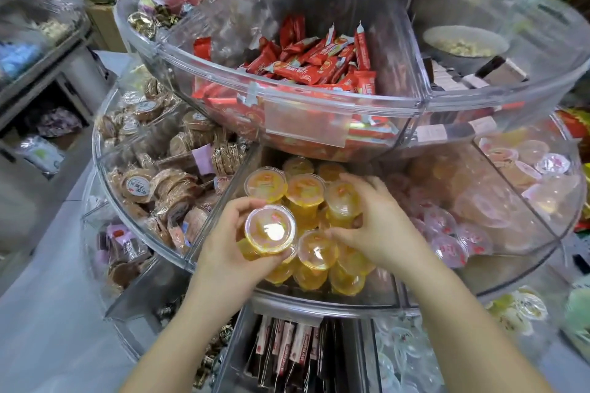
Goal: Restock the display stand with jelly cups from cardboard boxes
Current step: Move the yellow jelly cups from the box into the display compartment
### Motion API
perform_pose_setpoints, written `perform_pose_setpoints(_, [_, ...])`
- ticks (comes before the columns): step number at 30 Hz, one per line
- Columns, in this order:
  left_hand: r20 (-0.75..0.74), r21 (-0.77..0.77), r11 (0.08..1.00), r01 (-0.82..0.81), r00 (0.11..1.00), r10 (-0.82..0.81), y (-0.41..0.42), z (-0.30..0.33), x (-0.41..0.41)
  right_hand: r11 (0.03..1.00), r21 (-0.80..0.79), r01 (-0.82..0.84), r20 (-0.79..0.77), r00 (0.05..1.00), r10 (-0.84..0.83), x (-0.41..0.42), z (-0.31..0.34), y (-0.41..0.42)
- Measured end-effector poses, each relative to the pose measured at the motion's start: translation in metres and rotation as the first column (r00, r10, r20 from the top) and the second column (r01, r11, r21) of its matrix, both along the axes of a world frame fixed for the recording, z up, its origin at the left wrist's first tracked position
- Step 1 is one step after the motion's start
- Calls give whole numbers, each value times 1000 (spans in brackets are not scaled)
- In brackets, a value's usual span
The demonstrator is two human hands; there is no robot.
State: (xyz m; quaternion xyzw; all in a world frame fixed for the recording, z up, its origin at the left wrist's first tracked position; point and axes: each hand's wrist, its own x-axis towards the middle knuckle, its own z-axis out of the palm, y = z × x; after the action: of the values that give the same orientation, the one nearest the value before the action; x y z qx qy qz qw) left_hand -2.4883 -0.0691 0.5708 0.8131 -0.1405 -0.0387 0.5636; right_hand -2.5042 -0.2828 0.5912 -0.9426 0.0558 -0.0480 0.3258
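A round clear display stand [319,303] has tiered, divided bins. The middle tier's front compartment holds several yellow jelly cups [305,190] with clear lids. My left hand [223,242] grips one yellow jelly cup [269,230] from the left side, just above the pile at the compartment's front. My right hand [380,223] reaches into the same compartment, fingers curled on the cups, its fingertips touching a cup [317,249] at the front and others behind. No cardboard box is in view.
The upper tier [319,99] overhangs the jelly compartment and holds red snack packets [319,60]. Left compartment holds brown wrapped cakes [166,182]; right ones hold pink and pale jelly cups [453,239]. The bottom tier holds dark stick packs [287,351]. Shelving stands at the left.
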Motion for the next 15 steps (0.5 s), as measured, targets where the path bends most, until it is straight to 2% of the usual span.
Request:
perform_pose_setpoints(2, [2, 2, 1000, 1, 1000, -1, 2, -1, 2, 997, -37, -65, -26, 998, 64, -2, 3, -8])
perform_pose_setpoints(3, [5, 1, 1000, -1, 1000, 1, 3, -2, 3, 996, -69, -61, 16, 998, 62, -3, 4, -10])
perform_pose_setpoints(5, [19, 4, 1000, -9, 1000, 9, 4, -3, 3, 995, -98, 12, 134, 991, 2, -4, 5, -8])
perform_pose_setpoints(7, [26, 0, 1000, -13, 1000, 13, 5, -3, 4, 989, -120, 86, 182, 981, -63, -4, 2, -5])
perform_pose_setpoints(15, [34, -79, 996, -52, 998, 55, 11, -3, 2, 972, -168, 166, 192, 972, -133, -8, -10, -5])
